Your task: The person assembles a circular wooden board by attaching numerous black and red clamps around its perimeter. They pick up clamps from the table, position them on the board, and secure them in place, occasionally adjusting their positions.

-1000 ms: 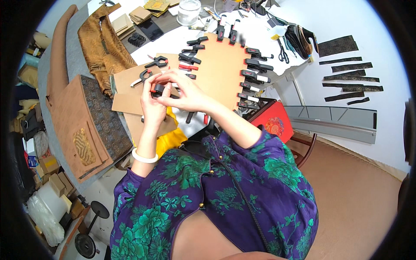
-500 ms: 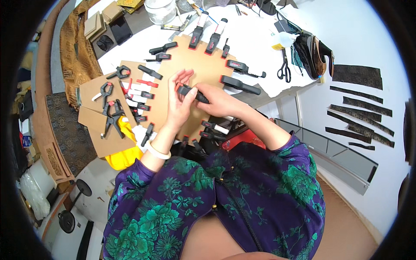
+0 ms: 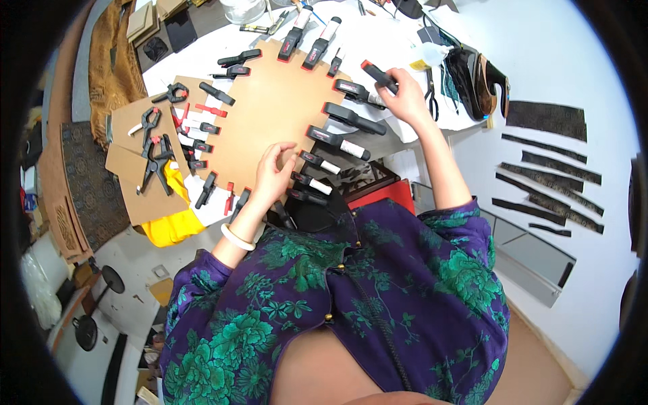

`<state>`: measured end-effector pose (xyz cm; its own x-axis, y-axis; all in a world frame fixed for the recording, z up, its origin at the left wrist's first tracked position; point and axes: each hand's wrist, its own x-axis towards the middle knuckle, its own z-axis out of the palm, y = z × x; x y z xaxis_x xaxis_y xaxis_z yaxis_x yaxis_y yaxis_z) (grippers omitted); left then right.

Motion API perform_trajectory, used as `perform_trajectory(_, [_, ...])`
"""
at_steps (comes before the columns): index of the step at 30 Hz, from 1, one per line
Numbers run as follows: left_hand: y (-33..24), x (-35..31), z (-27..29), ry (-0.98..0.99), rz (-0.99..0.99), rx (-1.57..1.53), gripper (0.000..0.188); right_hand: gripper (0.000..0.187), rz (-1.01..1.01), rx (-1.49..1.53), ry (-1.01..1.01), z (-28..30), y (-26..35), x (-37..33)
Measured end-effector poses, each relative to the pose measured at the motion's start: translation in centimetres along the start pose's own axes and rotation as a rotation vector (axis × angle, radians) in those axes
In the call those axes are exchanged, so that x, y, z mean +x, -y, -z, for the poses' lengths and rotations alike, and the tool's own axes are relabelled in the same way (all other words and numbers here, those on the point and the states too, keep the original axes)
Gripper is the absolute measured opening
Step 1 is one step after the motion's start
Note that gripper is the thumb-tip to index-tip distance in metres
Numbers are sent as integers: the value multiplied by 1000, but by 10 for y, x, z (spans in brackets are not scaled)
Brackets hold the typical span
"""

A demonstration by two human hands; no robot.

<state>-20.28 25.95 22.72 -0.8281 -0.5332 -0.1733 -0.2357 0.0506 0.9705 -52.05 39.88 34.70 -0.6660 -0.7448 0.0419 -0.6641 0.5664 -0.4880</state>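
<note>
A tan flat board lies on the table with black, red-tipped spring clamps gripping its edge most of the way round. My right hand is closed around another black spring clamp and holds it up beyond the board's right edge, its red tip pointing far left. Over the near part of the board is my left hand, fingers slightly curled and apart, nothing visible in it. Nearest to it on the right are a clamp with a white handle and several similar ones.
Loose spring clamps rest on brown boards at left, beside yellow cloth. At far right are a white-topped bottle, black scissors and an iron. Dark patterned strips hang on the white wall.
My right hand has moved away from my left, to the right and outward, carrying the spring clamp. My left hand has lowered toward the board's near edge. The whole view has shifted slightly.
</note>
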Motion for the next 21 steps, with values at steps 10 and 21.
perform_trajectory(10, [-41, 5, -7, -319, 17, 296, 25, 29, 407, -39, 106, -29, -34, 166])
perform_trajectory(21, [-77, -130, 53, -63, 744, 120, 41, 34, 965, -111, 311, -123, 103, 318])
